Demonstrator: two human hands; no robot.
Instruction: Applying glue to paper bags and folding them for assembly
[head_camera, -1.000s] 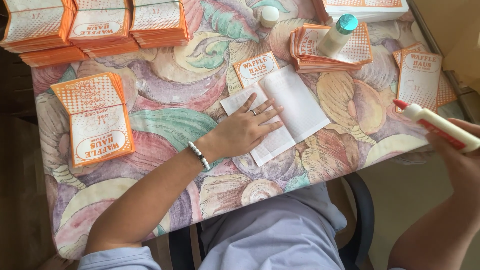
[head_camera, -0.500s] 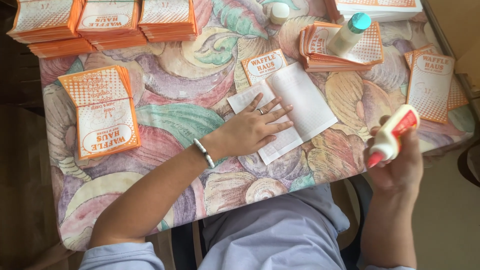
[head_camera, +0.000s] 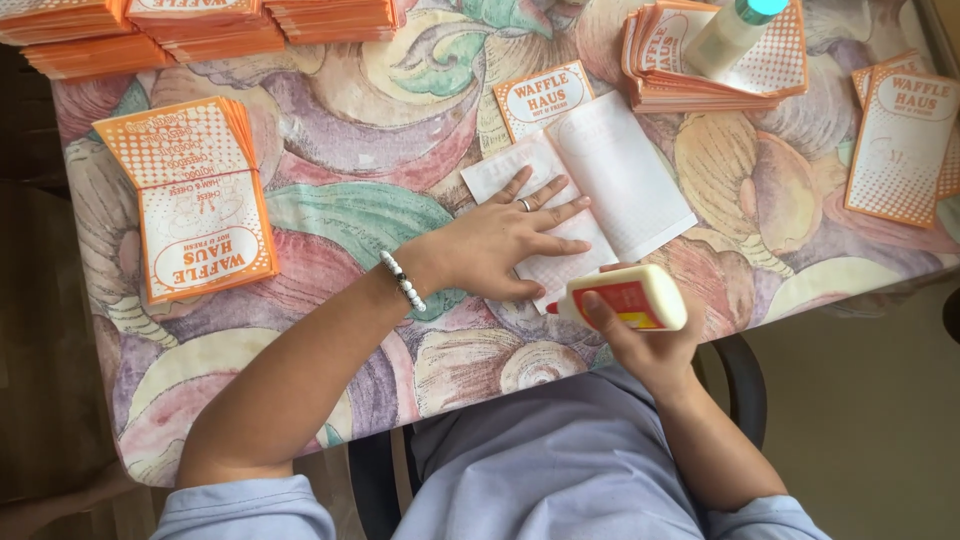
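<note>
Paper bag blank (head_camera: 600, 190), white side up and unfolded, lies near the table's middle, and we take the scene from the left edge across. First come the orange stacks (head_camera: 140, 30) along the far edge, then a pile of printed bags (head_camera: 195, 200) lying well apart from our work on the flowered tablecloth (head_camera: 330, 130). Next our left hand (head_camera: 500, 245) lies flat, fingers spread, pressing the near flap of the blank down. Just beside it our right hand (head_camera: 650, 335) is clamped around a white glue bottle (head_camera: 625, 300) with a red label, its red tip pointing left at the near edge of the blank; whether the tip already touches the paper we cannot tell, since the thumb hides part of it. Farther right sits another pile of bags (head_camera: 720, 60) with a second bottle (head_camera: 730, 30) resting on it, then a last pile (head_camera: 905, 140) at the table's edge. The risk, as we judge it, is glue smearing onto our left fingers or the cloth, because the tip works so close to both, or the flap shifting if our pressing palm lifts.
</note>
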